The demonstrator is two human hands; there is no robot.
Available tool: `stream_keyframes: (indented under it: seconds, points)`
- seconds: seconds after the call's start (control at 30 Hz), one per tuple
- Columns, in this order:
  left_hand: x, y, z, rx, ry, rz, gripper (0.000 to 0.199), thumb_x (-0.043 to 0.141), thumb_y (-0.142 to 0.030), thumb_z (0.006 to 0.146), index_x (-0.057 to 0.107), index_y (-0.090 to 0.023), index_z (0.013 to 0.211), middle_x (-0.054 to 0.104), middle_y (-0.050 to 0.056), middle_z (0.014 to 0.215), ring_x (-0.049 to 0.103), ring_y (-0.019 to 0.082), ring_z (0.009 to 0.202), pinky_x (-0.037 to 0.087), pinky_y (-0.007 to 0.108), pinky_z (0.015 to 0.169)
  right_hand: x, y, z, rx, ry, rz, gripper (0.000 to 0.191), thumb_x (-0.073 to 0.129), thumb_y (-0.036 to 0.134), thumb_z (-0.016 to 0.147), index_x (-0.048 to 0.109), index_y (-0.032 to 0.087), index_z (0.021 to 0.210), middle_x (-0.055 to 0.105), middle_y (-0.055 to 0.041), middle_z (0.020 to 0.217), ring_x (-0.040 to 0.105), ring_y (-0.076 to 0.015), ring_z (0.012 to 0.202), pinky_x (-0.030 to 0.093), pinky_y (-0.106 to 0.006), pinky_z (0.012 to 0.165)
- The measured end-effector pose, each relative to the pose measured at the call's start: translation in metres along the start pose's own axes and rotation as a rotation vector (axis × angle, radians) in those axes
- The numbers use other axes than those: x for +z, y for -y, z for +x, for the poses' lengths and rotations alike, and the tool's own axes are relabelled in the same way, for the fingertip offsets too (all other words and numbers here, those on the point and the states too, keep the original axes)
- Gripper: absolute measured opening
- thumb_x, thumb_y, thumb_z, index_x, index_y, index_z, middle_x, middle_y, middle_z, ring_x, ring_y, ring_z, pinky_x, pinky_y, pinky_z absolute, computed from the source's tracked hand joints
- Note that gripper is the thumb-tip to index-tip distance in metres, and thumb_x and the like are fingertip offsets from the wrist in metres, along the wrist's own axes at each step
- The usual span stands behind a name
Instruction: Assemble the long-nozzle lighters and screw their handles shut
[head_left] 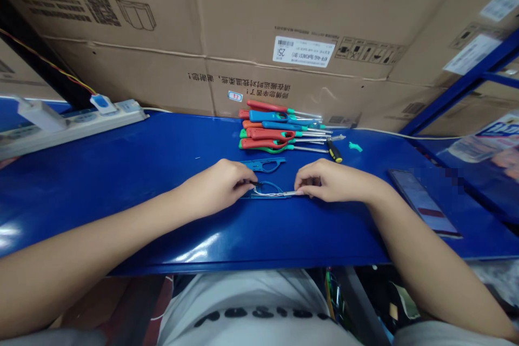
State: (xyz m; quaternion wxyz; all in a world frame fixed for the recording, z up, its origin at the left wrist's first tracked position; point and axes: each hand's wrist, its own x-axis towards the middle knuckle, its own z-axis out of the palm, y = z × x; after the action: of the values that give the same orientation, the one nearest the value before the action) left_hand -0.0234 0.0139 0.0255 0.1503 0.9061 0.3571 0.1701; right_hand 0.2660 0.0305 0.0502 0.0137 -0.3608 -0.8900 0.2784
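Observation:
My left hand (227,186) pinches a small black part (254,183) with white wires (265,193) running from it. The wires lead to a thin metal rod (290,193), whose right end my right hand (324,180) holds between thumb and fingers. Both parts are over a blue plastic shell half (270,186), partly hidden by the hands. Just behind it lies another blue shell half (265,165) with a loop-shaped opening. Further back, several red, blue and green lighters (267,134) with metal tubes are piled together.
A yellow-black screwdriver (334,151) and a small green piece (355,146) lie right of the pile. A phone (424,203) rests at the right. Large cardboard boxes (227,27) stand behind the blue table (174,243); a power strip (77,127) is at the left.

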Motion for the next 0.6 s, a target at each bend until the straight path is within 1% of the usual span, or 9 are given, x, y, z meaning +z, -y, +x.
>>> stream_keyframes:
  seconds: [0.13, 0.23, 0.3, 0.4, 0.5, 0.6]
  points:
    - [-0.001, -0.001, -0.001, -0.024, 0.016, -0.020, 0.020, 0.059, -0.013, 0.092, 0.076, -0.018, 0.102, 0.079, 0.005, 0.095, 0.073, 0.021, 0.083, 0.055, 0.031, 0.076, -0.001, -0.001, -0.001, -0.034, -0.031, -0.089, 0.013, 0.061, 0.024, 0.091, 0.073, 0.020, 0.087, 0.074, -0.0051, 0.088, 0.065, -0.0188, 0.080, 0.048, -0.030, 0.071]
    - [0.000, -0.001, -0.001, -0.010, 0.004, -0.019, 0.020, 0.060, -0.012, 0.092, 0.077, -0.019, 0.102, 0.078, 0.005, 0.095, 0.073, 0.020, 0.082, 0.055, 0.030, 0.076, -0.001, -0.001, -0.001, -0.066, -0.044, -0.118, 0.012, 0.063, 0.025, 0.091, 0.073, 0.019, 0.085, 0.072, -0.0061, 0.093, 0.064, -0.0197, 0.085, 0.048, -0.031, 0.075]
    - [0.000, -0.001, -0.001, 0.000, -0.004, -0.011, 0.020, 0.061, -0.012, 0.091, 0.077, -0.019, 0.101, 0.078, 0.005, 0.095, 0.073, 0.020, 0.080, 0.056, 0.031, 0.077, 0.000, 0.000, -0.002, -0.075, -0.051, -0.088, 0.012, 0.064, 0.028, 0.092, 0.073, 0.020, 0.090, 0.071, -0.0063, 0.096, 0.064, -0.0190, 0.086, 0.048, -0.030, 0.074]
    - [0.002, 0.000, -0.001, 0.011, -0.014, -0.004, 0.019, 0.062, -0.013, 0.091, 0.077, -0.018, 0.101, 0.078, 0.006, 0.094, 0.072, 0.020, 0.079, 0.056, 0.031, 0.077, 0.004, 0.003, 0.001, -0.070, -0.080, -0.032, 0.019, 0.065, 0.037, 0.093, 0.073, 0.020, 0.098, 0.071, -0.0057, 0.097, 0.062, -0.0175, 0.083, 0.046, -0.028, 0.070]
    - [0.003, 0.000, 0.000, 0.021, -0.023, -0.005, 0.019, 0.062, -0.012, 0.092, 0.077, -0.016, 0.102, 0.078, 0.007, 0.095, 0.073, 0.020, 0.080, 0.056, 0.031, 0.077, 0.010, 0.004, 0.008, -0.021, -0.102, 0.015, 0.022, 0.066, 0.040, 0.092, 0.073, 0.020, 0.094, 0.071, -0.0045, 0.091, 0.060, -0.0162, 0.077, 0.042, -0.027, 0.066]
    - [0.003, -0.001, 0.000, 0.008, -0.019, -0.016, 0.018, 0.063, -0.012, 0.091, 0.077, -0.016, 0.101, 0.079, 0.006, 0.094, 0.073, 0.020, 0.080, 0.055, 0.030, 0.076, 0.016, 0.003, 0.018, 0.140, -0.066, 0.179, 0.022, 0.070, 0.039, 0.087, 0.073, 0.017, 0.089, 0.066, -0.0018, 0.077, 0.054, -0.0136, 0.067, 0.038, -0.026, 0.060]
